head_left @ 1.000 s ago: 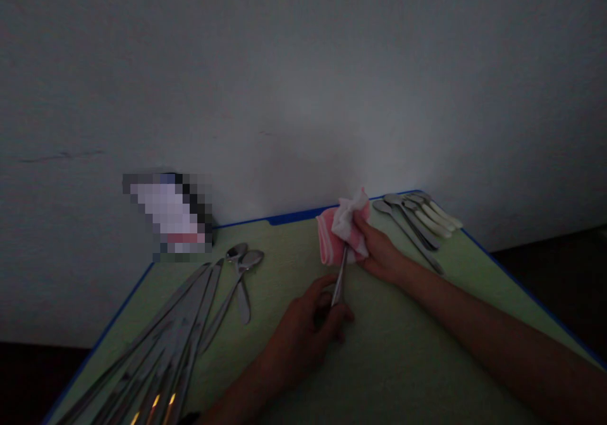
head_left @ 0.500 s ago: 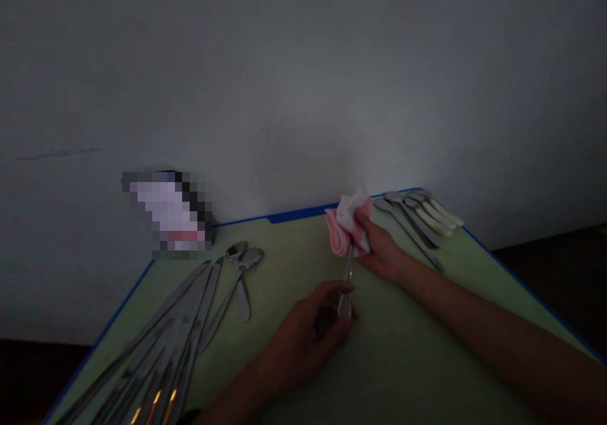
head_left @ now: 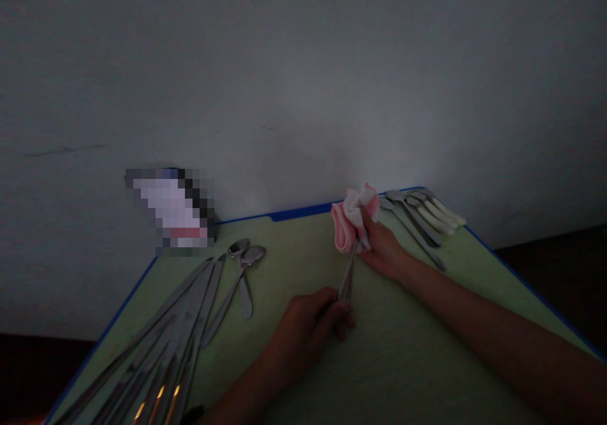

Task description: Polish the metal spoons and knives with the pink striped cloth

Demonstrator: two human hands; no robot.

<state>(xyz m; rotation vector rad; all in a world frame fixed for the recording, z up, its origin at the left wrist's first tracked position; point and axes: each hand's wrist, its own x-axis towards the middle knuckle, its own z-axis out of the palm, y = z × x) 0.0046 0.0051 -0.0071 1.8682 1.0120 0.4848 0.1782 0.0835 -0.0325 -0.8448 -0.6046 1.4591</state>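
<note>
My left hand (head_left: 315, 327) is closed on the handle end of a metal piece of cutlery (head_left: 348, 279), held tilted above the table's middle. Its head is tucked inside a pink and white cloth (head_left: 343, 227), so whether it is a spoon or a fork does not show. Bunched around that head, the cloth sits in the grip of my right hand (head_left: 386, 249). Just beyond the right hand lies a row of metal spoons (head_left: 417, 238). Two crossed spoons (head_left: 255, 256) rest on the table left of my left hand.
The pale green table (head_left: 289, 248) has a blue edge and meets a grey wall (head_left: 303, 83). Long metal knives (head_left: 202, 314) and other flatware spread across its left side. White-handled cutlery (head_left: 436, 221) lies at the back right. A blurred-out upright object (head_left: 173, 213) stands back left.
My left fingers have closed further round the handle, with the thumb now pressed against it. The cloth and right hand have shifted slightly. The view has moved a little.
</note>
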